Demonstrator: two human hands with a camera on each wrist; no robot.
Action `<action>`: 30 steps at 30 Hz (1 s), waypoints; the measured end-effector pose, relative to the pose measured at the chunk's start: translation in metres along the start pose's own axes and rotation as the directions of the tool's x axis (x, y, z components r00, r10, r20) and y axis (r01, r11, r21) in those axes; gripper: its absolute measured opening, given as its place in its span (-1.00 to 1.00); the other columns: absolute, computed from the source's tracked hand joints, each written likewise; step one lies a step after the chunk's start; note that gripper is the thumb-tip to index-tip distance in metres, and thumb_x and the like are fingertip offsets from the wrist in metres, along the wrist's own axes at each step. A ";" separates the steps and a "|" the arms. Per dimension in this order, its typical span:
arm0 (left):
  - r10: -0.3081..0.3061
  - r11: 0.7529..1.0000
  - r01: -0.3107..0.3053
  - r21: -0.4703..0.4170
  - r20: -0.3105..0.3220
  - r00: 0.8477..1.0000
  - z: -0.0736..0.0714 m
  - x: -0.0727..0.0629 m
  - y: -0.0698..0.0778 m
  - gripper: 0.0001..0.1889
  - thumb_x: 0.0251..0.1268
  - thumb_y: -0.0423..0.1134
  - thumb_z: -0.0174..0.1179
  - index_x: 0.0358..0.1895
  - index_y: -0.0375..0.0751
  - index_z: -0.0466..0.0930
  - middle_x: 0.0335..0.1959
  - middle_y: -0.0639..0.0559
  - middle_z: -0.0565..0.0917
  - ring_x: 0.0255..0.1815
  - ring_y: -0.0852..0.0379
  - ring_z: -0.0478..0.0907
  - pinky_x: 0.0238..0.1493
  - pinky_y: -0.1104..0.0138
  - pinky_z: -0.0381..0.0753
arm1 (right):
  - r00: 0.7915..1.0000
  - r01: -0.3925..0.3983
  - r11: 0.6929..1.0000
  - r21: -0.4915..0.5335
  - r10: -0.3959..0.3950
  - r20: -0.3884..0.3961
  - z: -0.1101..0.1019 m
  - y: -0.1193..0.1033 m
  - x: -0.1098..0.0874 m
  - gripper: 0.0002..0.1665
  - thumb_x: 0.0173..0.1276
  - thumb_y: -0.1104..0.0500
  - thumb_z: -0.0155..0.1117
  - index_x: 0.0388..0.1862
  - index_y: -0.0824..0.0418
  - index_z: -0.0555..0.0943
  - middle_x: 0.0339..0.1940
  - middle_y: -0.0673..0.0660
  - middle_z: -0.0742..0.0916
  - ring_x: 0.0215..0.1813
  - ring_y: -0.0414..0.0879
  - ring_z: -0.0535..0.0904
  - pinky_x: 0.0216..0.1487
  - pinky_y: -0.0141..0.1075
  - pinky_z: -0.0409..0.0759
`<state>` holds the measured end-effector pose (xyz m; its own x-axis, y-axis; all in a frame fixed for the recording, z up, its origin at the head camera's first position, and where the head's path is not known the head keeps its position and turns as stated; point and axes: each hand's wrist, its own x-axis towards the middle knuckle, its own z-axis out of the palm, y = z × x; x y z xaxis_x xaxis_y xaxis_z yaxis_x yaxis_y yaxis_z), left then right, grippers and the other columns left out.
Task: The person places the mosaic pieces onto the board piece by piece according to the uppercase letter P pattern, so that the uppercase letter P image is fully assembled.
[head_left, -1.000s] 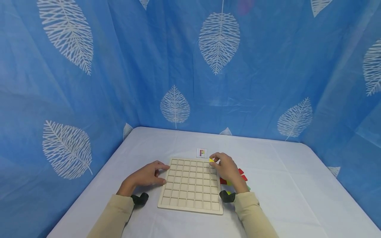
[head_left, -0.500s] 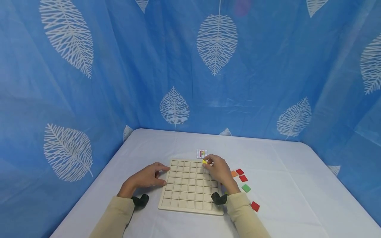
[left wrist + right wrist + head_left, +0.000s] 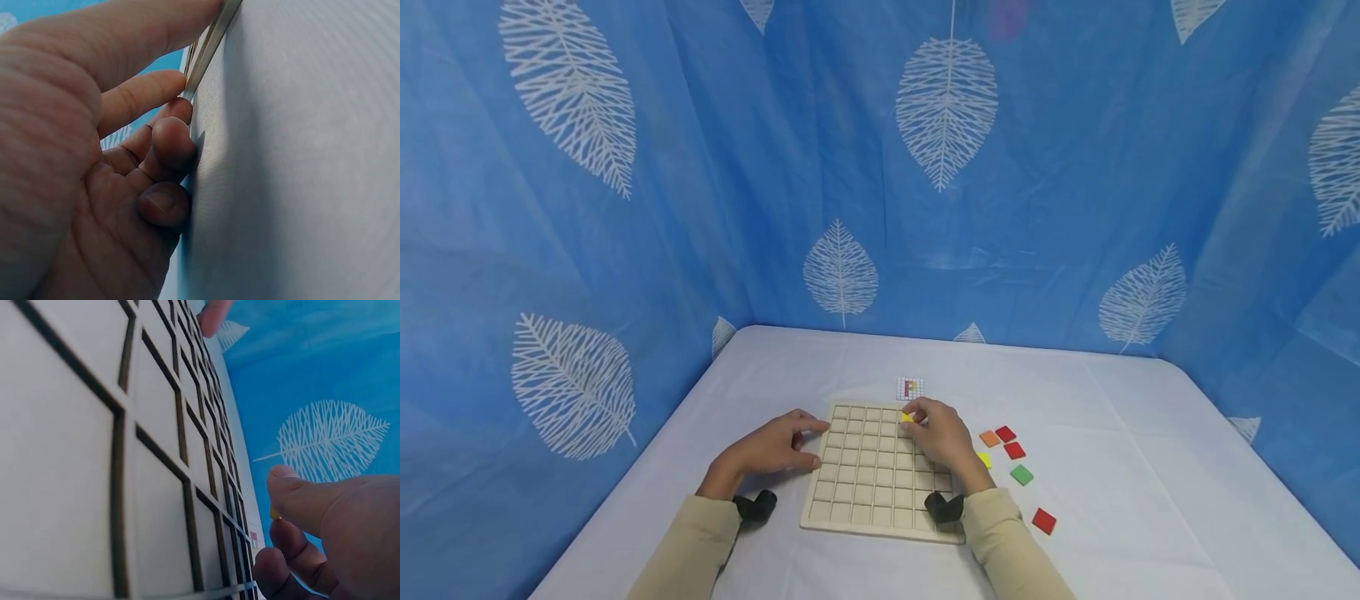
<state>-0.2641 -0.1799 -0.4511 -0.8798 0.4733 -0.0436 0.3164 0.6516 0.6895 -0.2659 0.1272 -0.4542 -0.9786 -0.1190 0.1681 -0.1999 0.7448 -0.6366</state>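
We have both hands at a pale, square-gridded board lying flat on the white-covered table. Our right hand pinches a yellow tile between thumb and fingers, above the board's far row of squares, somewhat right of the middle. From the right wrist only a sliver of that yellow shows behind the thumb, and we cannot tell whether the tile touches the square beneath it. Our left hand is spread and grips nothing: its thumb and a finger rest apart from each other against the board's left edge, while the left wrist view shows its other fingers loosely bent near the tabletop. Just beyond the far edge of the board lies a small card printed with a grid and a few coloured squares. To the right of the board we have loose tiles on the table: an orange tile close beside two red tiles, a second yellow tile partly hidden by our right wrist, a green tile a little nearer to us, and another red tile nearer again and set apart. Behind the table hangs a blue curtain patterned with white leaves.
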 end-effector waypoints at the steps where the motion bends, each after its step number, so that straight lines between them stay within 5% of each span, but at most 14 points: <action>1: -0.001 1.000 0.001 0.000 0.002 1.000 0.000 0.000 0.000 -0.36 0.12 -0.17 0.48 0.33 -0.13 0.55 0.09 -0.01 0.52 -0.23 0.12 0.36 -0.28 0.38 0.41 | 1.000 -0.002 1.000 -0.005 0.002 0.000 0.001 0.000 0.000 -0.78 0.35 0.07 0.39 -0.04 0.03 0.69 -0.20 0.03 0.71 -0.19 -0.09 0.62 -0.23 -0.15 0.54; 30: -0.012 1.000 0.012 0.009 0.004 1.000 0.000 0.000 0.000 -0.36 0.12 -0.15 0.49 0.33 -0.09 0.55 0.08 -0.01 0.50 -0.21 0.10 0.36 -0.26 0.34 0.38 | 0.999 -0.029 0.994 -0.103 0.031 0.016 0.010 -0.009 0.000 -0.79 0.27 0.12 0.47 -0.11 0.05 0.73 -0.26 0.01 0.74 -0.24 -0.12 0.62 -0.30 -0.19 0.53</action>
<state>-0.2641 -0.1796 -0.4510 -0.8820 0.4680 -0.0547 0.3090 0.6622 0.6827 -0.2643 0.1142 -0.4558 -0.9849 -0.1064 0.1365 -0.1653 0.8118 -0.5600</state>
